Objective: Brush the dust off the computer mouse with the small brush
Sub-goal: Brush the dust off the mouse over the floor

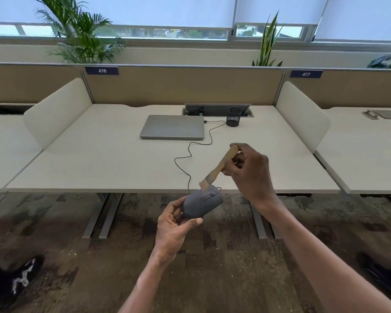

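Grey mouse (202,203) in left hand's (175,227) curled grip, wooden brush (221,167) pinched in right hand (248,171).

Bright window daylight — edges bowed, soft.

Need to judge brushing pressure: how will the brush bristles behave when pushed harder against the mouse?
The brush bristles look soft and already blur at the mouse, so they will probably splay and bend rather than scrape. The wooden handle looks stiff in the right hand. The mouse, pinched only at its rear by the left hand, may pivot.
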`<action>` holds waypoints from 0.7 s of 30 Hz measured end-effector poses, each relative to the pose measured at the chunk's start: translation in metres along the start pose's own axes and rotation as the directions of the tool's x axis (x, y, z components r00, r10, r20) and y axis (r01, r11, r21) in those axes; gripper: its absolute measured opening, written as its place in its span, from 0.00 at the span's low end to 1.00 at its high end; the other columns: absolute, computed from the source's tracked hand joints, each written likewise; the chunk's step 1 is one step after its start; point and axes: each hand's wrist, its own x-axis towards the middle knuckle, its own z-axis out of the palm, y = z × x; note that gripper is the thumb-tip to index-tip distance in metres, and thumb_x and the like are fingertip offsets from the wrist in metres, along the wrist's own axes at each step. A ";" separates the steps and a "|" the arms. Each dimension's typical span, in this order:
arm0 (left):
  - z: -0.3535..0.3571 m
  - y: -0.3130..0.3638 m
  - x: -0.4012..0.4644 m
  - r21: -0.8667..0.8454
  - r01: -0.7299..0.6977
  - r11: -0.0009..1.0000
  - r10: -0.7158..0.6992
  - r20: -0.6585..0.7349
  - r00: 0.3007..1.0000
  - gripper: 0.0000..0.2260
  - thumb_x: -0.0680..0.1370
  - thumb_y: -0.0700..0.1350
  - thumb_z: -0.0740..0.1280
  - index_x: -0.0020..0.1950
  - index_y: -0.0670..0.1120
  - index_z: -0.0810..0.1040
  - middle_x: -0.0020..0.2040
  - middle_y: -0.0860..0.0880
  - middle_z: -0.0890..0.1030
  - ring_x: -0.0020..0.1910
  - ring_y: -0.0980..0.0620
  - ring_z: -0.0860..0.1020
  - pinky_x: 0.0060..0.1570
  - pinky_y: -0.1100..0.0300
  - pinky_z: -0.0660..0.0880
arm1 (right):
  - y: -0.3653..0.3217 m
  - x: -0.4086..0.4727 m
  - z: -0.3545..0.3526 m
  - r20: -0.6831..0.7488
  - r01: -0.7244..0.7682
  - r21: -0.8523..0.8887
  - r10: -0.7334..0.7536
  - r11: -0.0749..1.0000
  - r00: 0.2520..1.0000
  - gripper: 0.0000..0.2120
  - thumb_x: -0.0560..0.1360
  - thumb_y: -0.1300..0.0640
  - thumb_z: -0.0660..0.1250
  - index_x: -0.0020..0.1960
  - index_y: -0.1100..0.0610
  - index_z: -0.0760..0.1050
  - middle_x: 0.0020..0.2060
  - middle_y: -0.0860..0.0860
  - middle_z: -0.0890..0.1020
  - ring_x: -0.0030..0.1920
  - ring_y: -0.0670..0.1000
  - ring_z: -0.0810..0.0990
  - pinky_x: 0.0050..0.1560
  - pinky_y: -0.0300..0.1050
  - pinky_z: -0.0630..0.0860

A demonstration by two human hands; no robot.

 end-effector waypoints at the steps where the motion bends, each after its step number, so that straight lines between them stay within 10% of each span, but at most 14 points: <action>1: 0.001 0.000 0.000 0.006 -0.001 1.000 0.001 0.004 1.000 0.35 0.60 0.51 0.87 0.65 0.53 0.79 0.62 0.47 0.85 0.63 0.48 0.83 0.58 0.55 0.82 | -0.003 0.003 0.005 0.032 -0.011 0.010 0.011 1.000 0.999 0.10 0.76 0.63 0.71 0.57 0.60 0.78 0.39 0.54 0.86 0.36 0.48 0.87 0.38 0.46 0.86; 21: -0.009 0.004 -0.002 -0.049 0.015 0.999 -0.016 -0.001 1.000 0.33 0.63 0.38 0.83 0.66 0.48 0.78 0.61 0.47 0.85 0.62 0.48 0.83 0.56 0.60 0.81 | 0.035 0.018 -0.008 0.053 -0.143 -0.093 0.149 0.985 0.987 0.07 0.77 0.68 0.67 0.53 0.62 0.79 0.40 0.58 0.85 0.38 0.55 0.87 0.42 0.51 0.86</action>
